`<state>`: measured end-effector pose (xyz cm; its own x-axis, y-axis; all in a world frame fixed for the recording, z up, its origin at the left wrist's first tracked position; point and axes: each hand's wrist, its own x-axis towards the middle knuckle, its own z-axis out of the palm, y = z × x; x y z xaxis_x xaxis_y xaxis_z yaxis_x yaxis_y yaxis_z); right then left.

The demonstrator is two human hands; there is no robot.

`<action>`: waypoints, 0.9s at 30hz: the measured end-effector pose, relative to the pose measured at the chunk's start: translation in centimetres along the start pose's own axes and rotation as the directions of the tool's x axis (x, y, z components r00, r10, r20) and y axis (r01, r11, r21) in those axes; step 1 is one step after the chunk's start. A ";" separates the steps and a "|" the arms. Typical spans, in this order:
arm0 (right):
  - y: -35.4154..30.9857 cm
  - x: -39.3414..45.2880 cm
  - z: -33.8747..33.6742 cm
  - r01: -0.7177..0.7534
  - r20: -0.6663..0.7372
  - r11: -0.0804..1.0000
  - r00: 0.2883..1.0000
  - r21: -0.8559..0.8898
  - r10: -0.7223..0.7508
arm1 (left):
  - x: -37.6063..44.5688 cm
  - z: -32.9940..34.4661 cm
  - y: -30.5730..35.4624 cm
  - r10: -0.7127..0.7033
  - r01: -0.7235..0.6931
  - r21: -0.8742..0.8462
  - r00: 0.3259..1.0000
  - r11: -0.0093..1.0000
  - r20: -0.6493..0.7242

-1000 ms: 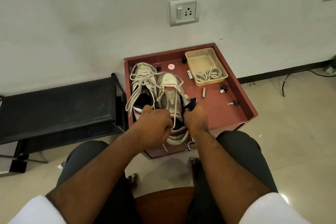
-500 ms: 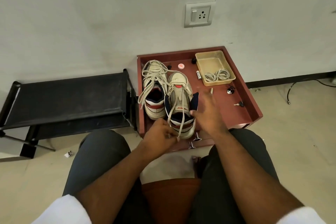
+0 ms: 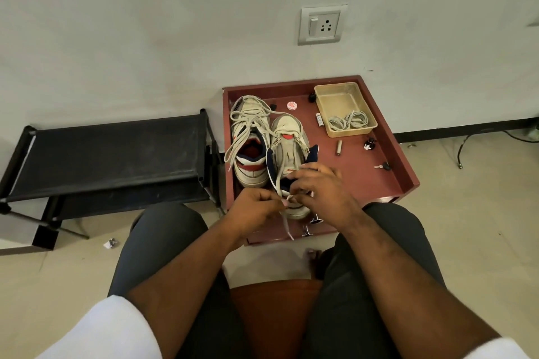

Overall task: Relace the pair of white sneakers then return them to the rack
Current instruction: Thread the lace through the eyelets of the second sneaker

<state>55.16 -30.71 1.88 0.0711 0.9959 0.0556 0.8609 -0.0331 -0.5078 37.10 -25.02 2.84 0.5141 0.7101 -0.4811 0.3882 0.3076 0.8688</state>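
1. Worn white leather and soft cloth are seen on two sneakers, the left sneaker (image 3: 250, 148) and right sneaker (image 3: 288, 154), set side by side on the red tray (image 3: 379, 181) at centre frame.
2. A limp lace (image 3: 280, 181) of the right sneaker is pinched by the left hand (image 3: 256, 208); the right hand (image 3: 323, 192) is curled beside it, its hold not discernible.
3. The lace is judged floppy and best taken near its stiff tip.
4. The black rack (image 3: 110, 154) stands at left.
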 end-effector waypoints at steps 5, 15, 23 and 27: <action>-0.3 -0.1 -0.8 -0.204 -0.043 0.695 0.946 0.690 0.321 | -0.5 -0.2 2.4 0.096 -0.073 -0.363 0.994 0.929 0.044; -2.3 8.0 -6.3 0.092 -0.326 0.460 0.825 0.883 0.461 | 6.5 -1.7 12.8 0.572 -0.585 -0.016 0.797 0.811 -0.196; -2.0 15.3 -10.0 0.176 -0.421 0.499 0.797 0.848 0.434 | 11.1 -4.0 19.6 0.609 -0.621 0.065 0.735 0.781 -0.298; -1.7 16.5 -10.5 0.157 -0.415 0.528 0.809 0.835 0.416 | 12.2 -4.2 20.7 0.635 -0.635 0.101 0.722 0.766 -0.274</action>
<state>60.16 -15.05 12.70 0.6248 0.7571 0.1907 0.0454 0.2086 -0.9770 48.16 -7.30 15.40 0.4086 0.8816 0.2362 0.0483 -0.2793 0.9590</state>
